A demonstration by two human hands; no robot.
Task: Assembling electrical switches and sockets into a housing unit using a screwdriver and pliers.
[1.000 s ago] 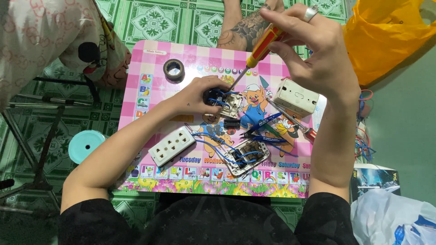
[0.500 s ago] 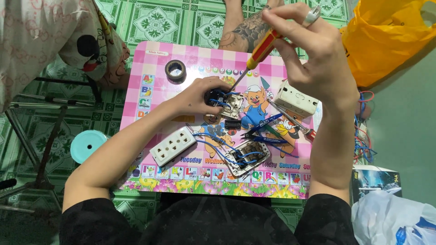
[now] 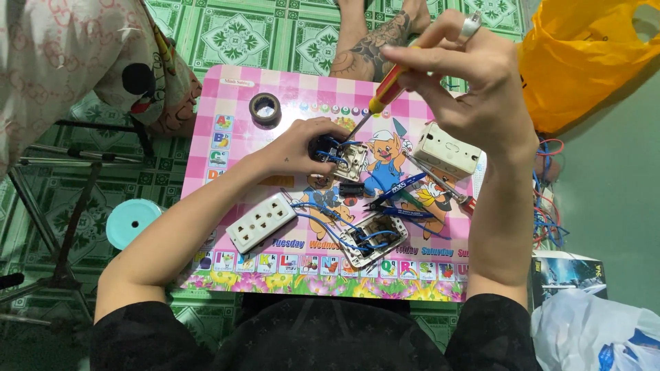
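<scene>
My left hand (image 3: 299, 148) grips a small black-and-white electrical part (image 3: 342, 156) with blue wires on a pink children's table (image 3: 227, 110). My right hand (image 3: 474, 89) holds a red and yellow screwdriver (image 3: 385, 93) by its handle, tip angled down onto that part. Blue wires (image 3: 330, 220) run from it to an open switch box (image 3: 375, 240) near the table's front edge.
A white multi-outlet socket (image 3: 261, 222), a roll of dark tape (image 3: 265, 108), a white box (image 3: 447, 151), blue-handled pliers (image 3: 402, 196) and another screwdriver (image 3: 443, 185) lie on the table. A tattooed foot (image 3: 375, 41) rests beyond it. Orange bag (image 3: 584, 62) right, teal lid (image 3: 130, 221) left.
The view has shifted slightly. My right hand has turned a little on the screwdriver handle; my left hand stays on the part.
</scene>
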